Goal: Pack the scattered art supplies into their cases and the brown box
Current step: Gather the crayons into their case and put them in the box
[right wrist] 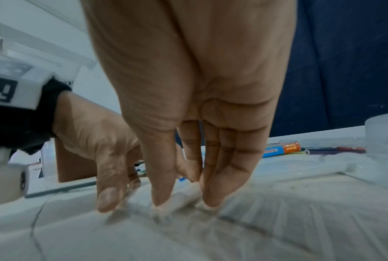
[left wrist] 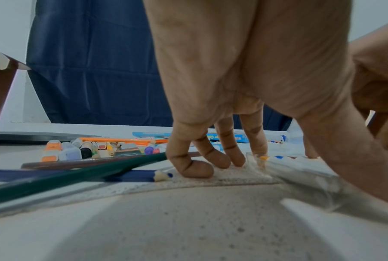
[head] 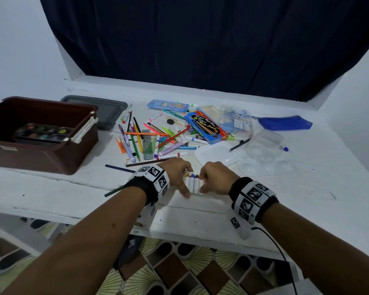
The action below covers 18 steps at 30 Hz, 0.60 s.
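Near the worktop's front edge, left hand (head: 177, 175) and right hand (head: 216, 177) pinch a clear marker sleeve (head: 192, 184); next, it likely needs closing.

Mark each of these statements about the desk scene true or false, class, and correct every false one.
1. Both hands rest on a small row of white markers near the desk's front edge. True: the left hand and right hand flank the markers.
2. The brown box is closed with its lid. False: it stands open, a paint palette inside.
3. The blue pouch lies at the far right of the desk. True.
4. The grey lid lies in front of the hands. False: it lies behind the brown box.
5. The watercolour box sits inside the brown box. False: it lies on the desk among the loose pens.
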Each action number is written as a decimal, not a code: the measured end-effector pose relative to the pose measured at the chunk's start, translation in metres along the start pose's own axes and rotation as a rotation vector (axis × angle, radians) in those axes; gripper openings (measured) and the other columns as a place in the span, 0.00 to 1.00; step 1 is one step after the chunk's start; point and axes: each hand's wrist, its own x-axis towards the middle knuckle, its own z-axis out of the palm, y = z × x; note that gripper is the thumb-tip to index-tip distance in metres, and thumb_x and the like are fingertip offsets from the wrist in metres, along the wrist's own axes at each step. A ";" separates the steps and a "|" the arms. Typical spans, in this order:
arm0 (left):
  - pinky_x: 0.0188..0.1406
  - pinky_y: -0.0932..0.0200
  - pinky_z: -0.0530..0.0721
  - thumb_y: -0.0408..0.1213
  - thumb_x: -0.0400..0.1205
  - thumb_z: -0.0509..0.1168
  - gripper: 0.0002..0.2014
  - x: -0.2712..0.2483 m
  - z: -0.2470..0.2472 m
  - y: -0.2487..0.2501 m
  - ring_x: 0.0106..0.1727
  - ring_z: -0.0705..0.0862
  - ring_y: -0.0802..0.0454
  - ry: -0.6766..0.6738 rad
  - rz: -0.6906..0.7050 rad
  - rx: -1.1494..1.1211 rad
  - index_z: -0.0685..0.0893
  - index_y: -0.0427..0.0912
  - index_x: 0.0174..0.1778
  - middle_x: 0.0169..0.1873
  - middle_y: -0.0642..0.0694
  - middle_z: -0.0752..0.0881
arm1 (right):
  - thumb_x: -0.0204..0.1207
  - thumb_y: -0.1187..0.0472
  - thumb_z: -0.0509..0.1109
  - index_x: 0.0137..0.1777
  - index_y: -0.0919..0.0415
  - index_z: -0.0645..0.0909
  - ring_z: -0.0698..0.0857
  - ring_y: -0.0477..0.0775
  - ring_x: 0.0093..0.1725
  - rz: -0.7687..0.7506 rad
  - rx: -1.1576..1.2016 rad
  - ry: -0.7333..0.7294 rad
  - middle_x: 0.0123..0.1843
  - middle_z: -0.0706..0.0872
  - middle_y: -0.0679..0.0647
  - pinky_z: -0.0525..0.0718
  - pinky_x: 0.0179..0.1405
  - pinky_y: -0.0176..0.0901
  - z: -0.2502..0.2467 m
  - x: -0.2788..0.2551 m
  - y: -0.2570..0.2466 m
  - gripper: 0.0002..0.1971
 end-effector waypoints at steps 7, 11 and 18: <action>0.54 0.60 0.75 0.51 0.65 0.83 0.39 0.000 -0.001 -0.001 0.59 0.78 0.50 -0.002 0.005 -0.006 0.76 0.46 0.70 0.62 0.47 0.80 | 0.70 0.56 0.81 0.57 0.60 0.82 0.79 0.52 0.46 -0.040 -0.001 0.039 0.48 0.81 0.52 0.75 0.41 0.41 0.007 -0.003 0.005 0.18; 0.55 0.61 0.74 0.54 0.64 0.82 0.41 -0.002 0.003 -0.003 0.59 0.77 0.50 0.017 0.024 0.007 0.75 0.47 0.72 0.62 0.47 0.79 | 0.74 0.54 0.77 0.62 0.61 0.82 0.79 0.51 0.48 -0.076 0.015 0.027 0.53 0.84 0.54 0.81 0.48 0.43 0.009 -0.007 0.010 0.19; 0.67 0.58 0.75 0.58 0.71 0.76 0.42 0.001 -0.005 -0.014 0.67 0.76 0.50 -0.071 0.031 -0.033 0.68 0.50 0.79 0.69 0.48 0.76 | 0.75 0.51 0.74 0.59 0.58 0.85 0.81 0.49 0.52 -0.131 0.059 0.034 0.56 0.86 0.52 0.78 0.47 0.40 -0.007 -0.005 0.016 0.16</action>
